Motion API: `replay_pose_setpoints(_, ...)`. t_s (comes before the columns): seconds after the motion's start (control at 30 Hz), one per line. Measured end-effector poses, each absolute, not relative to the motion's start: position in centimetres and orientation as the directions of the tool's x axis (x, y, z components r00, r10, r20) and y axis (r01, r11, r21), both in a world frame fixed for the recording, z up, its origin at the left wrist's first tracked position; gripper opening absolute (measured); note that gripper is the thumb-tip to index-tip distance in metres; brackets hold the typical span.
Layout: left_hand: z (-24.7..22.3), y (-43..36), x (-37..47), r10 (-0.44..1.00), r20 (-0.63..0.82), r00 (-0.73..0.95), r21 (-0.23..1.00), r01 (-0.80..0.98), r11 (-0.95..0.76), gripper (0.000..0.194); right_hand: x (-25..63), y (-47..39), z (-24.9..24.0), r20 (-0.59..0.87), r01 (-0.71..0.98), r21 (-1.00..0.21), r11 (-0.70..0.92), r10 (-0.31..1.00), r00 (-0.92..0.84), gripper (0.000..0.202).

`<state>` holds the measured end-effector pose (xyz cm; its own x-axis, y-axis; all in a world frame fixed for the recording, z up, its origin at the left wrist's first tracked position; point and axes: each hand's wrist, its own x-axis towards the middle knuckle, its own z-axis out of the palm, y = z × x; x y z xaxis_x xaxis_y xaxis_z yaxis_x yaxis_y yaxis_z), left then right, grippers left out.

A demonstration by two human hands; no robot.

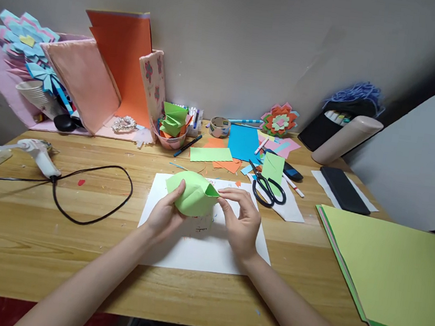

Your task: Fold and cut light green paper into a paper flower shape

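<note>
- what crowds the right hand (pixel 243 227)?
- black scissors (pixel 262 179), just ahead and rightward. straight to its right, bare tabletop (pixel 302 247) gives passage as far as the stacked sheets (pixel 394 274).
- and the left hand (pixel 165 215)?
- the same tabletop is open beside it, up to the black cable (pixel 132 190). ahead, a green strip (pixel 211 155) and a paper-filled cup (pixel 170 143) stand in the way.

The green piece (pixel 193 198) looks like smooth, matt paper, the desktop (pixel 41 242) grained wood with faint sheen.
</note>
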<state>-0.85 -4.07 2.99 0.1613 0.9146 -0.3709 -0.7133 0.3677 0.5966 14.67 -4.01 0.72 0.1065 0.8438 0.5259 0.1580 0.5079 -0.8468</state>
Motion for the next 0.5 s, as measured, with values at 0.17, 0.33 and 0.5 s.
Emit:
replay_pose_setpoints(0.17,2.77,-4.02,-0.75,0.923,-0.346,0.171,0.627,-0.689,0.363,0.035,14.48,-4.28,0.87,0.471,0.111,-0.879,0.464,0.881,0.043,0.02)
replay_pose_setpoints(0.33,2.64,-4.07,-0.52,0.914,-0.37,0.168,0.624,-0.683,0.379,0.034,14.25,-4.27,0.71,0.42,0.088,-0.906,0.414,0.906,0.055,0.031)
replay_pose_setpoints(0.5,2.59,-4.23,-0.34,0.907,-0.382,0.175,0.622,-0.678,0.393,0.032,14.11,-4.41,0.67,0.414,0.087,-0.909,0.408,0.907,0.076,0.022)
